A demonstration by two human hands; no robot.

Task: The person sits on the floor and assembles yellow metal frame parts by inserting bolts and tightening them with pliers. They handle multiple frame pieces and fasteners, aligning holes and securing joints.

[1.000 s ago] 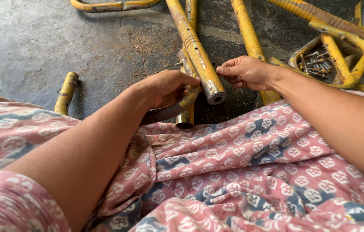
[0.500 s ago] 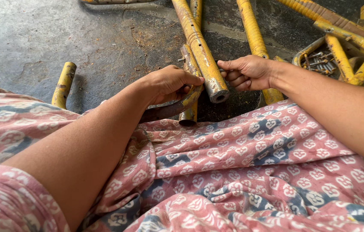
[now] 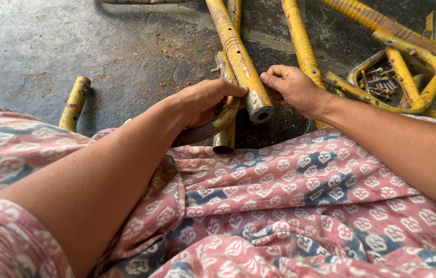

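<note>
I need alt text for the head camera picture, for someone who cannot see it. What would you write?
Two bare hands meet at the end of a rusty yellow metal tube on a concrete floor: the left hand grips a curved metal piece beside it, the right hand touches its side. A pink patterned cloth covers the lap.

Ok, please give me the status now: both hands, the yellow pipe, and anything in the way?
Left hand gripping curved rusty bar beside yellow pipe. Right hand touching pipe's near end. Second pipe lying close alongside; bolts off right.
</note>
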